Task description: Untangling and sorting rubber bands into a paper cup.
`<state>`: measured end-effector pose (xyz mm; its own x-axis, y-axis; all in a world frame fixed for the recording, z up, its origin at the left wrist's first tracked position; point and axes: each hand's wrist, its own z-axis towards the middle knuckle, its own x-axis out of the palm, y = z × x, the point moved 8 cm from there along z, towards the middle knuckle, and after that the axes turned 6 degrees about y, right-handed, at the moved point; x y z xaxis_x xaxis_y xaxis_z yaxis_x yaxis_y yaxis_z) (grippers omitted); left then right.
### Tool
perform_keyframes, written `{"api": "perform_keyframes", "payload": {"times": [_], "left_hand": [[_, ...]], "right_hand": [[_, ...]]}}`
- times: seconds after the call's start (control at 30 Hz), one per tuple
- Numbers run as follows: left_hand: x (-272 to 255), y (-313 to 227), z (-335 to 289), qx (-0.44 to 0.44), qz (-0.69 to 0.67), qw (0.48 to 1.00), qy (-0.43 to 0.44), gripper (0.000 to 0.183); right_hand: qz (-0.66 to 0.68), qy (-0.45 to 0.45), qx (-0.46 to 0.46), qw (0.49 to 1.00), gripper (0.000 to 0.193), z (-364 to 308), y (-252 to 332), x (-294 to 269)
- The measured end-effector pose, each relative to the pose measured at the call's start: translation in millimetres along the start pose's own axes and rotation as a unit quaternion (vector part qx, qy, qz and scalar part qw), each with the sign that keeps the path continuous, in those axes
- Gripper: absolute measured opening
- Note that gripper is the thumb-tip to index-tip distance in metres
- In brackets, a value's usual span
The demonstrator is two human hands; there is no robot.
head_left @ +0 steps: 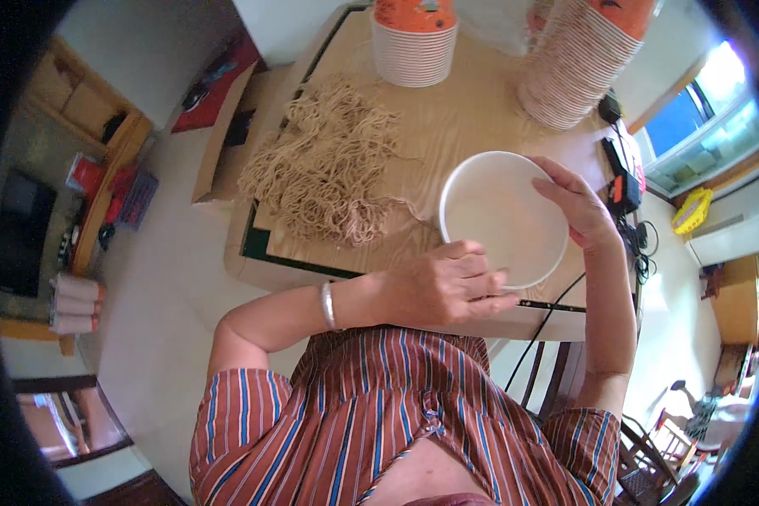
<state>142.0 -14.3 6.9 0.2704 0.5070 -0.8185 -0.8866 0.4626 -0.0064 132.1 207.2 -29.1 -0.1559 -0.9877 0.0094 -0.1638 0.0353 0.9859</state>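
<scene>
A round white tub (pixel 504 221), open at the top, is tilted toward me over the table's near edge. My right hand (pixel 578 202) grips its right side, with the fingers over the rim and the palm outside. Curled at the near left rim is my left hand (pixel 451 285), back up, a silver bangle on its wrist; its fingers close about the rim. Left of the tub lies a loose heap of tangled beige cord (pixel 329 164). One strand trails from it toward the tub's left side, and its end is hidden.
Nested white tubs with orange ends form a short stack (pixel 415 55) and a tall leaning stack (pixel 578 72) at the back of the wooden table (pixel 447 118). A black cable and adapters (pixel 622 194) line the right edge. An open cardboard box (pixel 228 139) stands beyond the left edge.
</scene>
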Motion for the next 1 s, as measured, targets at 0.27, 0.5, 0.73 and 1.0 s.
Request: {"api": "perform_keyframes", "payload": {"times": [0.27, 0.5, 0.73, 1.0], "left_hand": [[-38, 27, -56, -0.162, 0.023, 0.984, -0.074, 0.027], [-78, 86, -178, -0.473, 0.026, 0.867, -0.151, 0.017], [-50, 89, -189, -0.479, 0.040, 0.873, -0.077, 0.016], [-75, 83, -190, -0.472, -0.004, 0.864, -0.178, 0.014]], "right_hand": [[0.030, -0.072, 0.014, 0.997, 0.030, 15, -13, -29], [-0.027, -0.107, 0.018, 0.994, 0.031, 29, -7, -27], [-0.087, -0.106, -0.023, 0.990, 0.032, 26, 11, -20], [-0.477, -0.282, -0.258, 0.792, 0.018, -38, 113, 79]]}}
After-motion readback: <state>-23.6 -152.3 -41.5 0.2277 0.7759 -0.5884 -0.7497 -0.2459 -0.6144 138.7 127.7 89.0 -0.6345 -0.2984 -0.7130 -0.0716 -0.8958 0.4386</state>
